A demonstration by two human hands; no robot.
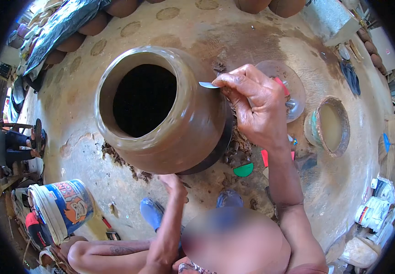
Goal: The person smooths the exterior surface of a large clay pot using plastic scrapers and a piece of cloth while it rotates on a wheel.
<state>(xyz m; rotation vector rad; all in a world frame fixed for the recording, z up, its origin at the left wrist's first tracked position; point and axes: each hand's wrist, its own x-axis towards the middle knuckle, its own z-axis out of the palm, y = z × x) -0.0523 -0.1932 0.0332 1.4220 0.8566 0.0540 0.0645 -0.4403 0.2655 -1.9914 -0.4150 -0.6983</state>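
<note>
A large wet brown clay pot (186, 118) with a wide round mouth stands tilted in view on a dark round base (213, 153). My right hand (257, 98) pinches a small, thin, pale curved scraper (209, 85) between thumb and fingertips. The scraper lies against the pot's shoulder, just outside the rim. Low at the pot's near side is my left hand (173, 186), touching or close to its underside. Its fingers are mostly hidden, so their grip cannot be made out. Dark clay scraps (238, 153) lie around the base.
Right of the pot are a clear round basin (296, 75) holding small items, a bowl of murky water (332, 125) and a green half-round piece (243, 170). A printed white bucket (62, 208) stands at left. Finished-looking round pots (92, 25) line the back; a person's legs (19, 146) show at far left.
</note>
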